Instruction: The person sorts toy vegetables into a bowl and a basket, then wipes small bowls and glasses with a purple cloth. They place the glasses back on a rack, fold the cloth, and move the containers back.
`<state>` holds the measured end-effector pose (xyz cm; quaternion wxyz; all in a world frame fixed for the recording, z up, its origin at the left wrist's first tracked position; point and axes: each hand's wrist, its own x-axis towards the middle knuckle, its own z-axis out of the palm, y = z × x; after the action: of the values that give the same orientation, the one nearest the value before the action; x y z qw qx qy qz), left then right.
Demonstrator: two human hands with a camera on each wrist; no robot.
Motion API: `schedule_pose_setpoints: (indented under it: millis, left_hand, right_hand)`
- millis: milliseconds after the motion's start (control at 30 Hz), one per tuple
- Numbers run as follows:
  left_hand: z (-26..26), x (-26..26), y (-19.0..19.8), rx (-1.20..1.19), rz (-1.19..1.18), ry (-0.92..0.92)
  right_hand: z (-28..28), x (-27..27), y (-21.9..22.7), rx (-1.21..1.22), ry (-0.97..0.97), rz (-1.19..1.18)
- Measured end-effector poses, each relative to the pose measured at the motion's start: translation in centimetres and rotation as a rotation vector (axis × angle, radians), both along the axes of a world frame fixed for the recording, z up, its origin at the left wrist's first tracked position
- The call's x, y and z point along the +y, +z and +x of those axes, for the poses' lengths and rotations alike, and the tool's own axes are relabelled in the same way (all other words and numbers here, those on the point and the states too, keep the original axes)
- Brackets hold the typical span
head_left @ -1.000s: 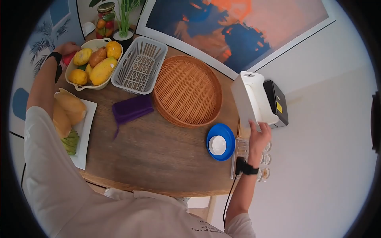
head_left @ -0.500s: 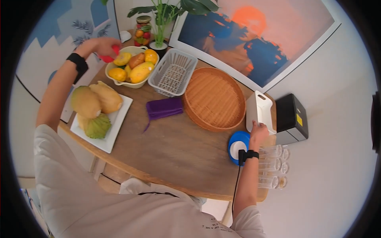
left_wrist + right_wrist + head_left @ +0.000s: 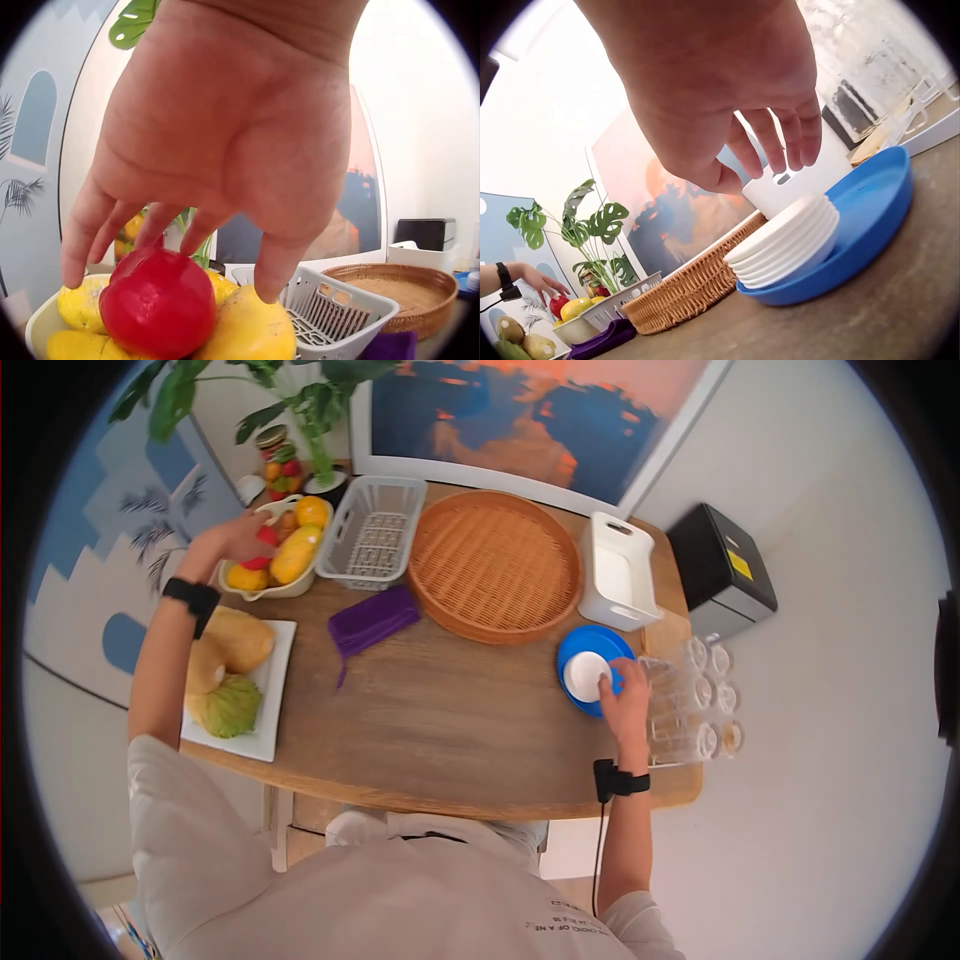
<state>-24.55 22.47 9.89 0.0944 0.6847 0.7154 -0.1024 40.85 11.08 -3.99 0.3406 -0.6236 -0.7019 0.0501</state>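
My left hand (image 3: 235,538) is over the cream bowl (image 3: 285,591) at the back left, palm down with its fingers spread. Between thumb and fingers, a shiny red round fruit (image 3: 161,304) rests on the yellow fruits (image 3: 251,330), with gaps showing around it. On the right side of the table, my right hand (image 3: 628,705) hovers by a stack of small white dishes (image 3: 784,240). Its fingers are loosely bent above the stack in the right wrist view, with space between them and the top dish. Those dishes sit in a blue plate (image 3: 870,202).
A grey plastic basket (image 3: 375,530), a round wicker tray (image 3: 495,565) and a white bin (image 3: 620,585) line the back. A purple pouch (image 3: 375,620) lies before the basket. Large fruits fill a white platter (image 3: 265,735) at left. Several glasses (image 3: 700,695) stand at the right edge.
My left hand has brought the red fruit from beside the bowl onto the yellow fruits and loosened. My right hand has set the tilted white bin upright, released it and moved to the dishes.
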Motion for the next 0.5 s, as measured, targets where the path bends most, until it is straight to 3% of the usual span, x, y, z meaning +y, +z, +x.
schedule_pose_setpoints:
  millis: [100,167,233,300,367,433,500]
  left_hand:
    - [4.6,-3.6,2.7,0.135,0.08,0.053]
    - [9.7,-7.9,5.6,-0.049,0.172,-0.081]
    - [12.9,-11.9,4.8,-0.244,0.345,-0.374]
    - [17.4,-14.5,5.8,-0.585,0.079,-0.614]
    - [19.6,-15.9,2.5,-0.781,-0.144,-0.763]
    - [21.8,-16.6,-0.9,-0.864,-0.441,-0.65]
    - [24.0,-17.0,-5.4,-0.936,-0.468,-0.606]
  right_hand:
    - [0.8,-2.7,-1.0,-0.057,0.003,-0.007]
    - [0.3,-3.4,-1.3,-0.012,-0.032,-0.018]
    - [0.4,-3.2,-1.8,0.001,-0.039,-0.055]
    - [-0.7,-2.7,-0.9,0.0,-0.048,-0.063]
    - [-1.9,-1.5,-0.1,-0.031,-0.048,-0.08]
    - [-2.6,-0.4,0.4,-0.093,-0.051,-0.117]
    - [-3.2,0.5,0.4,-0.135,-0.064,-0.224]
